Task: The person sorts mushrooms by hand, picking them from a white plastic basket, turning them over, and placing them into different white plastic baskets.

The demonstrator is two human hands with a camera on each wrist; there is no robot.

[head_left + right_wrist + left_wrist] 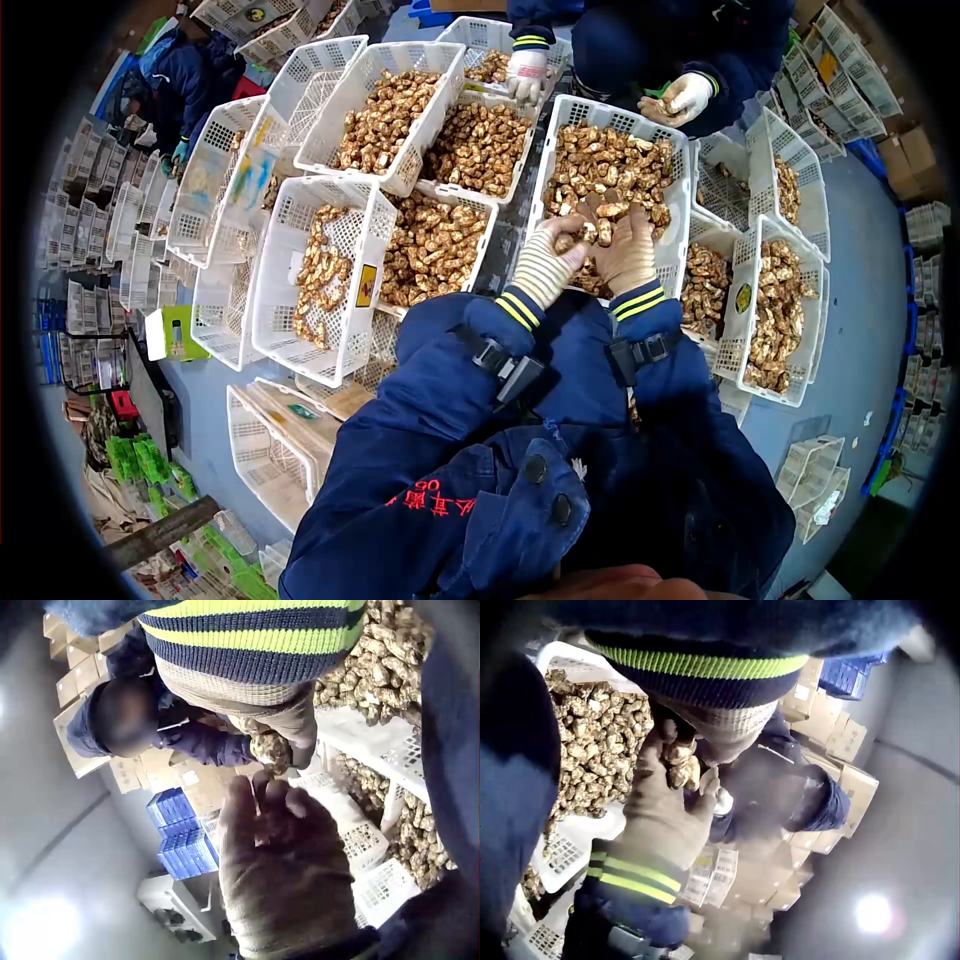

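Both my gloved hands meet over a white crate (683, 215) heaped with knobby brown-and-white mushrooms (610, 165). My left hand (545, 265), in a striped glove, curls its fingers about a mushroom (565, 243). In the right wrist view this left hand (289, 877) shows its bent fingers, palm partly shaded. My right hand (630, 255) holds mushrooms close beside it; in the left wrist view two pale mushrooms (681, 771) lie against the fingers of the right hand (660, 817). One mushroom (270, 752) shows below the right glove in the right wrist view.
More mushroom crates (345, 170) stand stacked on the left, others (745, 300) on the right. Across from me a person's gloved hand (690, 98) holds something brown, and their other glove (526, 75) rests by a crate. An empty-looking crate (265, 450) sits near my left knee.
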